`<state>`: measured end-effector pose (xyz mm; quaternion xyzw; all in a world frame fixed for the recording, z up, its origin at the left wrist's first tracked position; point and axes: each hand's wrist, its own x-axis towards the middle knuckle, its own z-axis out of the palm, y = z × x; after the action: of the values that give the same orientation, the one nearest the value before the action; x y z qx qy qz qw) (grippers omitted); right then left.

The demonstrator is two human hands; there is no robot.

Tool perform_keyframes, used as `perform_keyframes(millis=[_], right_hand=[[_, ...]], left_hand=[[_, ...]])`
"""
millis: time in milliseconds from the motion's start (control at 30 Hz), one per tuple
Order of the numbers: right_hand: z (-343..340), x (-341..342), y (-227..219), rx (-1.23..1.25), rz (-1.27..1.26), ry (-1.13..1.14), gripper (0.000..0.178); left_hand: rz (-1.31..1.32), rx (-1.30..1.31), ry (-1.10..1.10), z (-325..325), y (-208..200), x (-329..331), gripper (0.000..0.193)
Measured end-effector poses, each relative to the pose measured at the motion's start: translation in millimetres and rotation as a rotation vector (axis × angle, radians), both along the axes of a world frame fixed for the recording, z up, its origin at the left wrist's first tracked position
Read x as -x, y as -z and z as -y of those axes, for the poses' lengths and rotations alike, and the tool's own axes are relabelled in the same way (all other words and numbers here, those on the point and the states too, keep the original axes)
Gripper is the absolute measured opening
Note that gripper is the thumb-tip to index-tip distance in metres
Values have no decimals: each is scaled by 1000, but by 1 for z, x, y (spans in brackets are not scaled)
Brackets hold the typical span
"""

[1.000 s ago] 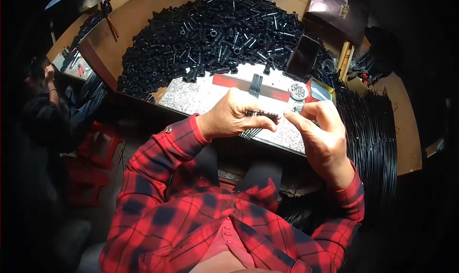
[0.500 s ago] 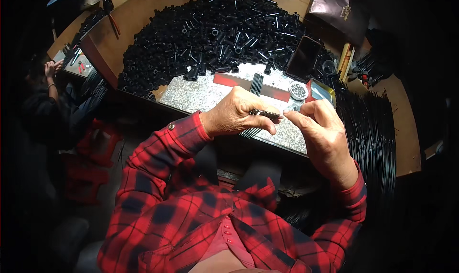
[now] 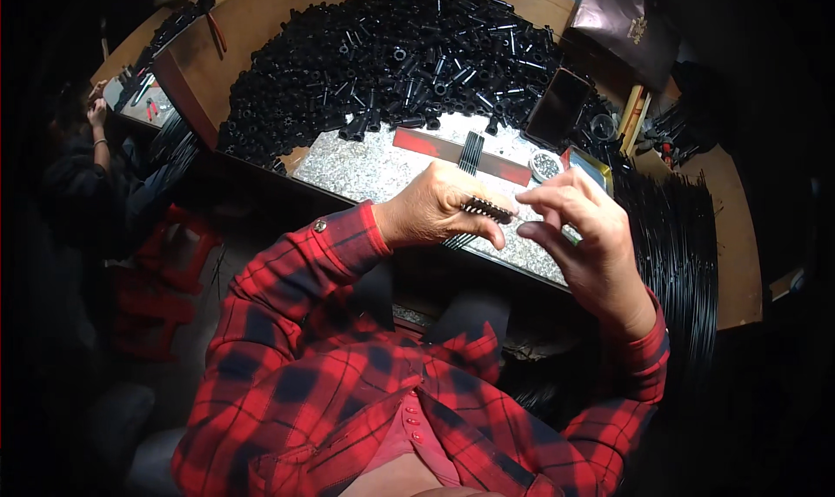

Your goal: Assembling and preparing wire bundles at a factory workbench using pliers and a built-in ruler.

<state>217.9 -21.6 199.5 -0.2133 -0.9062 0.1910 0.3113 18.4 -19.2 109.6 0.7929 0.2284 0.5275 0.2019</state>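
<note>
My left hand (image 3: 435,208) is closed around a flat row of thin black rods (image 3: 470,152). Their dark ends line up between its thumb and fingers, and the rods run out beyond the hand over a red bar (image 3: 421,142) on the speckled worktop. Just right of the rod ends is my right hand (image 3: 591,236), thumb and forefinger apart, with nothing visible between them. A small round dish (image 3: 546,165) of tiny shiny pieces stands beyond the right hand. Beside the dish lies a shallow tray (image 3: 597,170), partly hidden by that hand.
A large heap of black tubular parts (image 3: 400,62) covers the back of the bench. A phone (image 3: 558,107) leans at the heap's right, near a dark box (image 3: 622,27). Long black rods (image 3: 678,253) hang at the right edge. Another person (image 3: 97,132) works at far left.
My right hand's thumb and forefinger have parted and drawn slightly away from the rod ends. The left hand keeps hold of the rods, tilted a little more toward view.
</note>
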Motion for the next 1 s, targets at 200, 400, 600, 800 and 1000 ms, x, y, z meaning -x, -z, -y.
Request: perform_keyframes(millis=[200,400,600,800,1000], right_hand=[[2,19,9,-53,-12,-52,24],[0,23,15,-155,-24,-70,16],[-2,15,-38,-48,-2,-15,10],[-9,12,-85,46,-167,-60,9],[-25,-6,-63,28,-290,68,16]], left_hand=[[-232,136,-48,3,25,2,45],[-632,-172,-305,-2,82,17,74],[-698,-209,-265,-7,93,21,74],[-556,69,-86,-14,12,13,60],[-486,275,122,-20,-35,2,29]])
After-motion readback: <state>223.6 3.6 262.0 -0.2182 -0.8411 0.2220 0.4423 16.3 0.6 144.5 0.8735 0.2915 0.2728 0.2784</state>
